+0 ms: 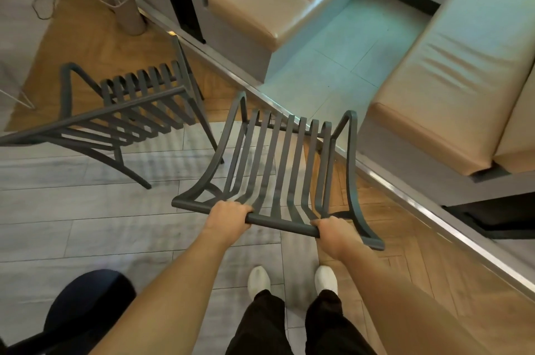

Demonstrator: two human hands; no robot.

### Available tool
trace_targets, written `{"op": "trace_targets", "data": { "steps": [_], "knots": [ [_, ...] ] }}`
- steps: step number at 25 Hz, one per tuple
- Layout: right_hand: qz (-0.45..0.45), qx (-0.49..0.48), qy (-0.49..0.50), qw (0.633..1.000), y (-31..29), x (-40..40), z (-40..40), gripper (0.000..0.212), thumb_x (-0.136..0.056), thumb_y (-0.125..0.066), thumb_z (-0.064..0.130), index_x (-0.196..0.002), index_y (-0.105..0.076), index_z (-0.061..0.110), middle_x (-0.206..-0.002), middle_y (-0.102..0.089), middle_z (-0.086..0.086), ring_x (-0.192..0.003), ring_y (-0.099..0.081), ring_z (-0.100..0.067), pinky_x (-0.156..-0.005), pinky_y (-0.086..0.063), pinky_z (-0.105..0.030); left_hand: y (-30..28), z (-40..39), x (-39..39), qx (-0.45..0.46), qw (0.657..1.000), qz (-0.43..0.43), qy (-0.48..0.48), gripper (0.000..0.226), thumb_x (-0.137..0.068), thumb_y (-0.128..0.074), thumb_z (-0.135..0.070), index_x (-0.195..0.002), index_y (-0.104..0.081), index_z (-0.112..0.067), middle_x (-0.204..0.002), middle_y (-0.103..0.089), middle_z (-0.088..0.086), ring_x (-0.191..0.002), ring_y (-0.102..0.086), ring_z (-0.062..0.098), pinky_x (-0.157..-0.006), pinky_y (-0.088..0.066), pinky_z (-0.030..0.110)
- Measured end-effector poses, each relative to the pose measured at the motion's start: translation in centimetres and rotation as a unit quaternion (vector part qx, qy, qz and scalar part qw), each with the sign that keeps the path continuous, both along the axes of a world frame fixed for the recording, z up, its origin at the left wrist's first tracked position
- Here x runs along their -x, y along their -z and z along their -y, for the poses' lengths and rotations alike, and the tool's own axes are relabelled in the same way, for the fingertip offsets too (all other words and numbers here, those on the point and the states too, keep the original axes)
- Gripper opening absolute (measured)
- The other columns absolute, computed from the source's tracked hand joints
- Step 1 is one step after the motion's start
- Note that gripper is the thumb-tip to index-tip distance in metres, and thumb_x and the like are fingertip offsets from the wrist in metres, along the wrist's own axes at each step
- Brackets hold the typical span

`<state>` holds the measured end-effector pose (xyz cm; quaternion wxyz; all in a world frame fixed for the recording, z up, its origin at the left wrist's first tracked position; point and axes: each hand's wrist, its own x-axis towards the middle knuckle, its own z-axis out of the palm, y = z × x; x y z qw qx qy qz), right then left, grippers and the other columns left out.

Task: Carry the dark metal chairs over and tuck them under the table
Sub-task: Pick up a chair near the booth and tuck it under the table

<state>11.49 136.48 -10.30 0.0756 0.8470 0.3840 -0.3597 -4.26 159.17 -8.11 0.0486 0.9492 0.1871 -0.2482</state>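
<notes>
A person looks down at their own two bare arms, which reach forward to a dark grey metal chair with a slatted seat and back (278, 163). The left hand (228, 217) curls over the chair's top back rail (279, 222) towards the rail's left end. The right hand (333, 231) curls over the same rail near its right end. Both hands grip it firmly, fingers wrapped under and hidden.

The chair lies directly ahead of the hands, its slats running away from the person, its seat edge furthest off. The top rail runs crosswise between the hands, tilted so that the right end sits closer to the body. Neither hand is clearly better placed; the load looks evenly shared.

A second dark slatted metal chair (121, 111) stands ahead and to the left of the left hand, well apart from it, turned at an angle.

Ahead and to the right of the right hand, beyond a metal floor strip (405, 189), are tan padded leather benches (451, 79) on a pale tiled floor (341, 47). No table can be seen, so the direction of the carry cannot be judged. The person's white shoes (259, 279) stand on grey floorboards below the hands. A dark rounded stool seat (86, 302) lies near the left elbow.
</notes>
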Motion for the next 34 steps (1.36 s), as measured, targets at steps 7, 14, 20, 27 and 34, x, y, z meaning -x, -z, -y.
{"op": "trace_targets", "data": {
  "steps": [7, 14, 20, 27, 34],
  "knots": [
    [-0.026, -0.001, -0.060, 0.998, 0.4, -2.2, 4.1, 0.026, -0.097, -0.053, 0.022, -0.119, -0.066, 0.027, -0.096, -0.067, 0.004, -0.088, -0.065, -0.016, -0.083, -0.058, -0.035, -0.6, 5.7, 0.0, 0.018, 0.998, -0.008, -0.064, 0.039, -0.102, -0.051, -0.045, -0.140, -0.054, -0.039, -0.116, -0.066, -0.004, -0.110, -0.060, 0.019, -0.090, -0.048, 0.034],
    [-0.035, 0.005, -0.185, 0.982, -0.1, -5.9, 10.5, 0.022, -0.097, -0.052, 0.016, -0.113, -0.065, 0.024, -0.097, -0.068, 0.001, -0.089, -0.067, -0.021, -0.081, -0.059, -0.038, 0.4, 16.4, 0.2, 0.009, 0.987, -0.018, -0.162, 0.040, -0.101, -0.051, -0.049, -0.140, -0.054, -0.040, -0.117, -0.066, -0.004, -0.109, -0.062, 0.019, -0.090, -0.046, 0.032],
    [-0.010, 0.024, -0.259, 0.965, -0.6, -8.8, 14.1, 0.029, -0.098, -0.050, 0.020, -0.121, -0.065, 0.027, -0.099, -0.065, 0.005, -0.093, -0.066, -0.019, -0.084, -0.056, -0.036, 1.5, 24.6, 0.3, 0.023, 0.972, -0.010, -0.232, 0.035, -0.102, -0.050, -0.046, -0.134, -0.058, -0.034, -0.116, -0.068, -0.001, -0.108, -0.063, 0.022, -0.090, -0.046, 0.035],
    [-0.002, 0.034, -0.315, 0.948, -0.4, -10.1, 15.5, 0.024, -0.099, -0.055, 0.025, -0.119, -0.065, 0.034, -0.093, -0.064, 0.011, -0.084, -0.063, -0.009, -0.085, -0.055, -0.031, 1.8, 30.6, 1.0, 0.045, 0.949, 0.023, -0.312, 0.031, -0.101, -0.052, -0.036, -0.130, -0.061, -0.031, -0.115, -0.069, 0.000, -0.107, -0.064, 0.024, -0.090, -0.047, 0.036],
    [-0.006, 0.016, -0.423, 0.906, -0.2, -13.6, 13.6, 0.021, -0.100, -0.054, 0.025, -0.116, -0.066, 0.031, -0.100, -0.068, 0.006, -0.093, -0.066, -0.014, -0.090, -0.057, -0.036, 2.1, 34.5, -1.5, 0.009, 0.910, 0.005, -0.415, 0.033, -0.102, -0.050, -0.034, -0.133, -0.060, -0.033, -0.113, -0.069, 0.000, -0.105, -0.064, 0.023, -0.090, -0.047, 0.036]
  ]
}}
